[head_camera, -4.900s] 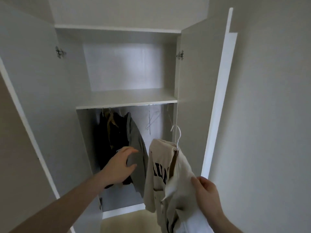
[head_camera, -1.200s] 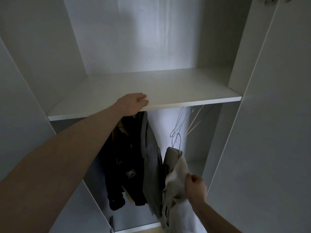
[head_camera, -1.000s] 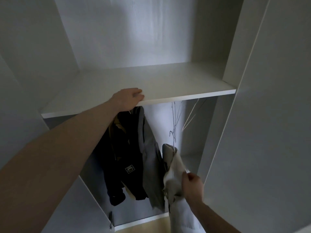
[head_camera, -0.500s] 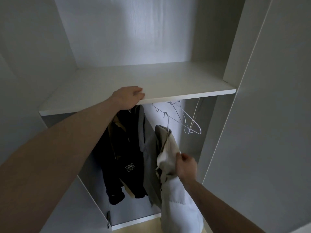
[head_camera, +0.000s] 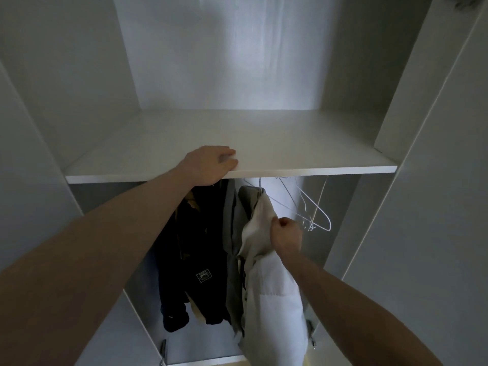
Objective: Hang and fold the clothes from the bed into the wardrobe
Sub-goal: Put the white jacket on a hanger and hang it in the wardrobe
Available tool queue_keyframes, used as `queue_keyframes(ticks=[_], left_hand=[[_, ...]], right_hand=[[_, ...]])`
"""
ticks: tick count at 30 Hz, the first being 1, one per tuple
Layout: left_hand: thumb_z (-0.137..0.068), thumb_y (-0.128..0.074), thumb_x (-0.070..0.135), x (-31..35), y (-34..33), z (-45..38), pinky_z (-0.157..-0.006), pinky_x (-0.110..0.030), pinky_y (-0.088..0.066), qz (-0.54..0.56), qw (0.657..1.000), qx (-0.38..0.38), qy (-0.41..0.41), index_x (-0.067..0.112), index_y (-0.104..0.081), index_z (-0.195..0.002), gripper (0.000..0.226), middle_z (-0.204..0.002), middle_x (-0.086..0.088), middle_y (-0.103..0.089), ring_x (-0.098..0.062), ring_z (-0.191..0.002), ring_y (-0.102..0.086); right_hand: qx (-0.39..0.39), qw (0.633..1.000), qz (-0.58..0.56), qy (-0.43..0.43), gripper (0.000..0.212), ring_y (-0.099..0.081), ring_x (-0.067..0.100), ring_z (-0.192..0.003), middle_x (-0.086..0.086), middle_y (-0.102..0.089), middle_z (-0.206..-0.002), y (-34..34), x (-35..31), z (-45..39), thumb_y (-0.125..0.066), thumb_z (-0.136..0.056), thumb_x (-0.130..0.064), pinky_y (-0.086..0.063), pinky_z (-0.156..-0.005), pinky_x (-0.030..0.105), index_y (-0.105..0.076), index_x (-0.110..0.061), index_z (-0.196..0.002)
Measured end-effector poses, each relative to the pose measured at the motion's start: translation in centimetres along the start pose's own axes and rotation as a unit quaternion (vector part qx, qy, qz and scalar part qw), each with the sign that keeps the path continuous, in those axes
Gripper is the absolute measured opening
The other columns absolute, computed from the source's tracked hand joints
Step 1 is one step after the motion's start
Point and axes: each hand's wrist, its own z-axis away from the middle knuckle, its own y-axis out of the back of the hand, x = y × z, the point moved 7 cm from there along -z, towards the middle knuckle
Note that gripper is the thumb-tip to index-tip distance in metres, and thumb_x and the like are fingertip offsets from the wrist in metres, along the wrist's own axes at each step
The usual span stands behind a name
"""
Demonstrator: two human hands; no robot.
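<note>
You're bracing your left hand (head_camera: 211, 165) on the front edge of the shelf (head_camera: 290, 143), frame center: fingers lying fairly flat on top, gripping nothing. Your right hand (head_camera: 286, 237), center-right and below the shelf, is closed tight round a bunch of the beige garment (head_camera: 264, 286), lifting it toward the rail. The rail itself is hidden behind the shelf edge. The garment's wire hanger hook (head_camera: 260, 184) is poking up just under the shelf lip; can't tell if it's caught on the rail yet.

Garment is sitting inside the wardrobe's lower section, touching the grey jacket (head_camera: 232, 233) to its left, w/ the black jacket (head_camera: 195, 247) further left. Empty wire hangers (head_camera: 314, 210) are dangling just right of your right hand, v. near the knuckles.

Risks, judging from here:
- You're working blind, so the hook may be missing the rail; let go early and the garment's dropping to the floor.
- You're holding cloth, not the hanger, so it could be sliding off the hanger.
- Knuckles snagging the empties and tangling or knocking them off.
</note>
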Motion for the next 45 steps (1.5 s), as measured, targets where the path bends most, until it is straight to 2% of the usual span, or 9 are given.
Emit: queue_keyframes(ticks=[3,7,13,17,23,33,36,40,45], left_hand=[[-0.097,-0.048,0.063,-0.1,0.0,0.0,-0.122,-0.037,-0.028,0.011,1.0,0.005,0.005,0.04,-0.05,-0.148,0.055,-0.16,0.011,-0.042,-0.019,-0.146,-0.039],[-0.099,-0.049,0.06,0.0,0.1,0.2,-0.123,-0.034,-0.025,0.023,1.0,0.006,0.013,0.04,-0.051,-0.148,0.053,-0.16,0.012,-0.04,-0.017,-0.148,-0.037],[-0.1,-0.045,0.062,0.0,0.0,0.3,-0.123,-0.034,-0.022,0.021,1.0,-0.001,0.008,0.041,-0.047,-0.15,0.054,-0.161,0.015,-0.037,-0.015,-0.149,-0.034],[-0.099,-0.045,0.063,-0.1,0.1,0.3,-0.124,-0.036,-0.022,0.014,1.0,0.003,0.011,0.042,-0.047,-0.15,0.055,-0.161,0.017,-0.038,-0.014,-0.148,-0.034],[-0.099,-0.045,0.062,0.1,0.3,0.5,-0.123,-0.035,-0.021,-0.003,1.0,0.01,0.013,0.042,-0.047,-0.15,0.054,-0.16,0.019,-0.038,-0.013,-0.149,-0.032],[-0.1,-0.045,0.061,0.1,0.3,0.2,-0.121,-0.032,-0.021,-0.011,1.0,0.011,0.016,0.045,-0.046,-0.149,0.051,-0.159,0.025,-0.037,-0.008,-0.148,-0.031],[-0.1,-0.045,0.061,0.0,0.2,0.1,-0.121,-0.033,-0.021,-0.007,1.0,0.007,0.018,0.046,-0.046,-0.149,0.051,-0.159,0.025,-0.036,-0.009,-0.148,-0.031],[-0.099,-0.045,0.063,-0.3,0.1,-0.1,-0.122,-0.034,-0.023,-0.002,1.0,0.005,0.02,0.048,-0.046,-0.148,0.051,-0.159,0.025,-0.037,-0.01,-0.148,-0.033],[-0.099,-0.045,0.063,-0.4,0.0,-0.1,-0.122,-0.034,-0.022,0.001,1.0,0.013,0.016,0.048,-0.047,-0.147,0.051,-0.158,0.026,-0.038,-0.008,-0.147,-0.033]], right_hand=[[-0.002,1.0,0.005,0.017,0.046,-0.042,0.02,-0.048,0.001,-0.042,-0.049,-0.4,-1.2,-2.0,-0.053,-0.097,-0.025,-0.037,-0.052,0.025,-0.043,-0.014,-0.054],[-0.021,0.999,0.037,0.028,0.041,-0.05,0.024,-0.055,0.007,-0.053,-0.057,-1.2,-2.7,-4.4,-0.051,-0.097,-0.029,-0.04,-0.054,0.026,-0.051,-0.01,-0.06],[-0.029,0.994,0.084,0.056,0.041,-0.041,0.024,-0.054,0.005,-0.046,-0.057,-1.6,-4.2,-7.8,-0.049,-0.094,-0.028,-0.039,-0.058,0.03,-0.038,-0.013,-0.057],[-0.03,0.991,0.113,0.064,0.037,-0.046,0.02,-0.055,0.006,-0.052,-0.063,-2.1,-4.7,-9.8,-0.046,-0.096,-0.026,-0.037,-0.055,0.027,-0.046,-0.01,-0.062],[-0.055,0.989,0.119,0.075,0.043,-0.054,0.023,-0.067,0.001,-0.054,-0.066,-4.9,-5.2,-11.1,-0.045,-0.102,-0.028,-0.04,-0.068,0.028,-0.05,-0.013,-0.062],[-0.151,0.971,0.156,0.105,0.036,-0.065,0.03,-0.078,0.004,-0.064,-0.076,-10.1,-1.7,-9.5,-0.044,-0.106,-0.032,-0.047,-0.068,0.029,-0.062,-0.014,-0.081],[-0.173,0.964,0.171,0.108,0.036,-0.061,0.026,-0.075,0.003,-0.064,-0.08,-10.5,-1.1,-8.8,-0.042,-0.105,-0.036,-0.045,-0.069,0.029,-0.065,-0.014,-0.088],[-0.14,0.977,0.127,0.102,0.031,-0.066,0.023,-0.083,0.0,-0.07,-0.091,-8.5,0.8,-8.3,-0.047,-0.104,-0.04,-0.048,-0.075,0.03,-0.067,-0.017,-0.108],[-0.014,0.979,0.085,0.187,0.026,-0.066,0.021,-0.084,-0.002,-0.06,-0.121,-2.4,1.6,-9.3,-0.059,-0.099,-0.024,-0.054,-0.085,0.037,-0.063,-0.017,-0.125]])
